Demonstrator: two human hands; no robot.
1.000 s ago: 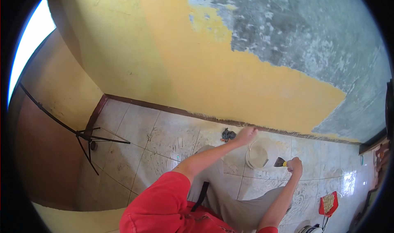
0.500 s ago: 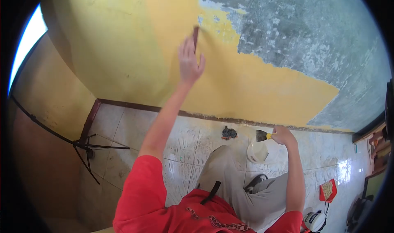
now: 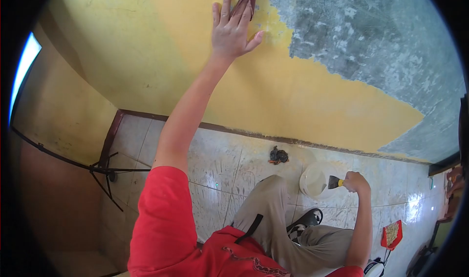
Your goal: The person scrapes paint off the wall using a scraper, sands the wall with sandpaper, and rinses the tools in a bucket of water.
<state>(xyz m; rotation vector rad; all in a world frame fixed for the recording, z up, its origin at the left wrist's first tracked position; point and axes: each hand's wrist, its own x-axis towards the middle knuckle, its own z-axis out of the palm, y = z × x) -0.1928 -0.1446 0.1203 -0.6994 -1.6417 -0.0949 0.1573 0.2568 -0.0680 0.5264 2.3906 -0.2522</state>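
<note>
My left hand [image 3: 231, 36] is raised against the yellow wall [image 3: 303, 91], fingers spread, with a folded reddish-brown sheet [image 3: 246, 3] under its fingers, near the edge of the bare grey patch [image 3: 351, 37]. Low on the right, my right hand [image 3: 356, 182] is wrapped round the yellow handle of a scraper [image 3: 335, 182], its dark blade pointing left. Just left of that blade stands a white bucket [image 3: 313, 180] on the tiled floor.
A dark crumpled bundle [image 3: 278, 155] lies on the floor near the wall. At the right are a red dustpan [image 3: 392, 235] with pale debris and a white tub [image 3: 373, 269]. A black tripod stand [image 3: 100, 170] is at the left.
My left hand has risen from near the floor to high on the wall, with the reddish-brown sheet. My right hand with the scraper went left over the bucket, then back right.
</note>
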